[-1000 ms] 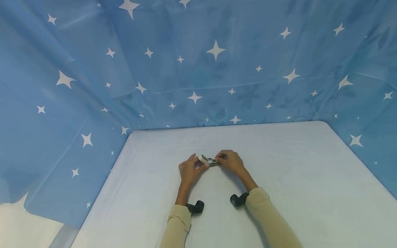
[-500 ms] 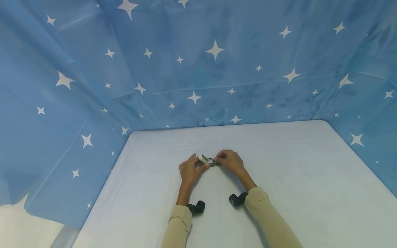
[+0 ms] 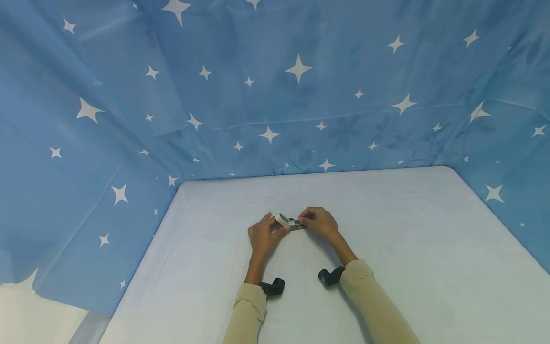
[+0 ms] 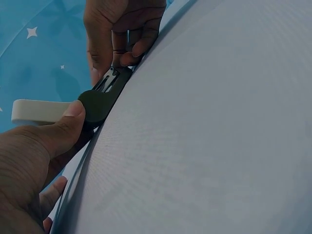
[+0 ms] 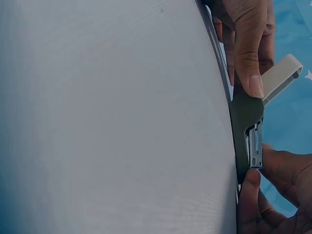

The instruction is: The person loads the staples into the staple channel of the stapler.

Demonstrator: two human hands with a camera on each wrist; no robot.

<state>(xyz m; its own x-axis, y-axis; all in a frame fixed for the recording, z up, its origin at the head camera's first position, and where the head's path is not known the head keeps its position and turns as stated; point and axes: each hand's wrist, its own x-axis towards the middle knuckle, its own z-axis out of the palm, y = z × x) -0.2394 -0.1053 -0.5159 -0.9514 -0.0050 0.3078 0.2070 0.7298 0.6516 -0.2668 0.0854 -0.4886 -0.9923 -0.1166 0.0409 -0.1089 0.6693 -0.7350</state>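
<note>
A small stapler [image 4: 96, 108] with a dark green body lies low over the white table, its cream top cover [image 4: 41, 111] swung up and back. The metal magazine [image 5: 255, 146] is exposed along the body. My left hand [image 3: 263, 237] grips the stapler at its hinge end, thumb pressed on the rounded green side in both wrist views. At the opposite end my right hand [image 3: 319, 223] pinches the front tip of the stapler by the magazine, with curled fingers that partly hide it. A thin bluish sliver shows between the right fingers in the left wrist view; I cannot tell what it is.
The white table [image 3: 386, 215] spreads around both hands. Behind it and at the sides hangs a blue curtain [image 3: 275, 95] with white stars. A black wrist camera [image 3: 273, 286] sits on the left wrist, and another black camera [image 3: 330, 277] on the right.
The right fingers make tiny movements at the stapler's front end. The left hand keeps its grip, and the stapler stays in place with its cover raised.
</note>
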